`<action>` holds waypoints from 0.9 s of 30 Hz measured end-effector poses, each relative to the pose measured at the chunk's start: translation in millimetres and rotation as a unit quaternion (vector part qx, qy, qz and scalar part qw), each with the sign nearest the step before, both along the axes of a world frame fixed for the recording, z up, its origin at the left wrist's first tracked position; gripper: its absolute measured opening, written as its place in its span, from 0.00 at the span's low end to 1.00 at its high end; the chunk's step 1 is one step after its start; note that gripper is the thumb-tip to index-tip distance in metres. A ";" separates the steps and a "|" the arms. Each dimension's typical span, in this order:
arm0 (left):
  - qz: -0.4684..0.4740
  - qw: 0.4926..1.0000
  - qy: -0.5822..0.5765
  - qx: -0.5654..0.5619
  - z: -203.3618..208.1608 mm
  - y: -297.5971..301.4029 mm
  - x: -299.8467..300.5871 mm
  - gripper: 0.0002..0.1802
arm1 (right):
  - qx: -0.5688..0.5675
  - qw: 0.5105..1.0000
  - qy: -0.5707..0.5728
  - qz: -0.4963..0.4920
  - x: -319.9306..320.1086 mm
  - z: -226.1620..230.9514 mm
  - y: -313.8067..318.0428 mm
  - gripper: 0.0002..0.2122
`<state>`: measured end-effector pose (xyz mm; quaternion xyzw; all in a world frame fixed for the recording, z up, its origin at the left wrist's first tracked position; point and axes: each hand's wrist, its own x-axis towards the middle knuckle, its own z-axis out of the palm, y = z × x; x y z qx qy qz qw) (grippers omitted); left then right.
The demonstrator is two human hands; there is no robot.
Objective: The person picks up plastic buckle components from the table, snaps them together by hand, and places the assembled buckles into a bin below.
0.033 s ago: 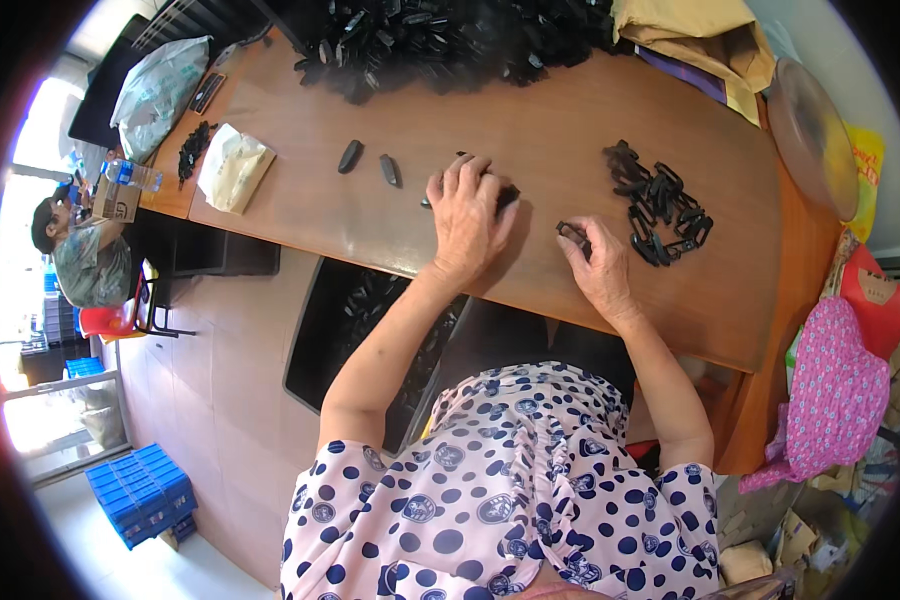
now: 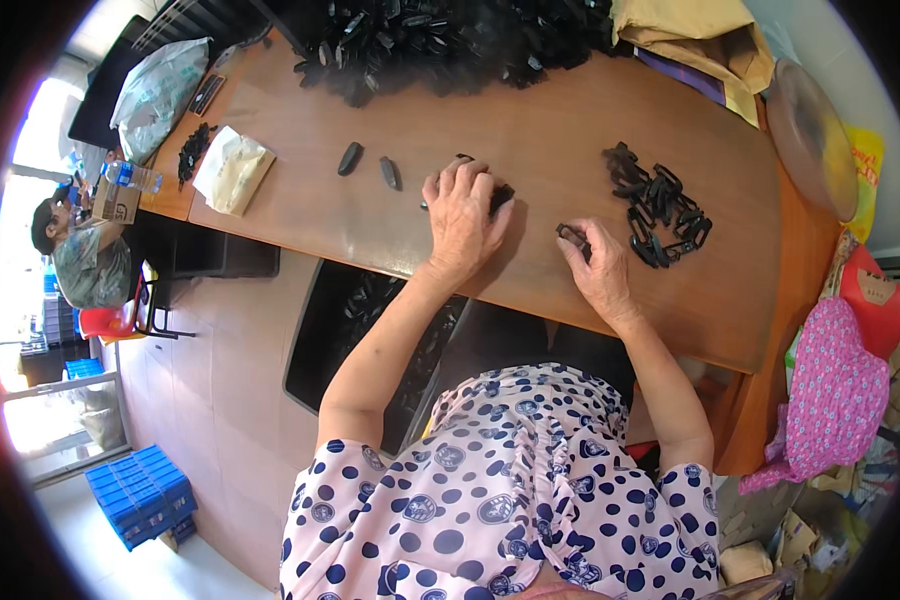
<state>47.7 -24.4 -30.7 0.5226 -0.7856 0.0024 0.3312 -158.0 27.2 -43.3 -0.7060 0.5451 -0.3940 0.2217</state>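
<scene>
My left hand (image 2: 458, 225) lies palm down on the wooden table with its fingers bent over dark plastic parts. One black part (image 2: 501, 199) shows between the thumb and fingers; the rest are mostly hidden under the palm. To its right, my right hand (image 2: 600, 272) pinches a small black plastic frame (image 2: 572, 236) between thumb and forefinger, just above the tabletop. Two oval black pieces (image 2: 390, 173) lie apart, left of my left hand. A loose pile of black oblong frames (image 2: 660, 205) rests beyond my right hand, to the right.
A large heap of black parts (image 2: 440, 45) covers the table's far edge. Paper packaging (image 2: 235, 172) and a bottle (image 2: 135, 176) stand left. Below the near edge sits a black crate (image 2: 315, 340). Another person (image 2: 92, 258) sits far left. A round lid (image 2: 812, 138) leans at right.
My left hand has slid very slightly left with the parts under it. The right hand and its frame have hardly moved.
</scene>
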 end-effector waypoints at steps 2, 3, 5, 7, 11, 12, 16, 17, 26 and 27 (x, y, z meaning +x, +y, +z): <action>-0.011 1.000 -0.007 0.005 -2.8 1.8 6.3 0.17 | 0.017 1.000 -0.005 -0.008 0.9 0.5 1.0 0.08; -0.022 1.000 -0.015 0.011 -3.4 2.4 6.9 0.18 | 0.018 1.000 -0.003 -0.012 0.5 -0.1 0.4 0.08; 0.000 1.000 0.004 0.019 -2.5 -11.2 10.1 0.16 | 0.005 1.000 0.009 -0.017 1.1 -0.7 -7.5 0.08; 0.055 0.996 0.027 0.067 -4.2 -29.4 22.5 0.13 | 0.015 1.000 0.007 -0.013 1.6 0.8 -7.3 0.08; -0.097 0.980 -0.062 0.162 7.4 -62.4 44.4 0.15 | 0.016 1.000 -0.025 -0.007 -0.9 0.2 -6.5 0.09; -0.117 0.972 -0.099 0.179 14.3 -68.4 44.5 0.16 | 0.014 1.000 -0.025 -0.010 -2.9 -0.6 -6.7 0.09; -0.147 0.964 -0.135 0.174 18.3 -81.6 40.8 0.14 | 0.163 0.965 -0.204 0.013 -5.4 5.6 -4.2 0.08; -0.166 0.967 -0.087 0.175 18.4 -81.5 37.9 0.15 | 0.227 0.924 -0.306 0.031 -5.9 11.5 -4.3 0.08; -0.249 0.848 0.328 0.333 46.3 18.6 -12.7 0.14 | 0.186 0.843 -0.495 0.099 4.1 66.0 8.9 0.07; -0.254 0.850 0.325 0.328 47.6 23.2 -15.7 0.14 | 0.186 0.843 -0.495 0.098 2.8 65.7 10.4 0.07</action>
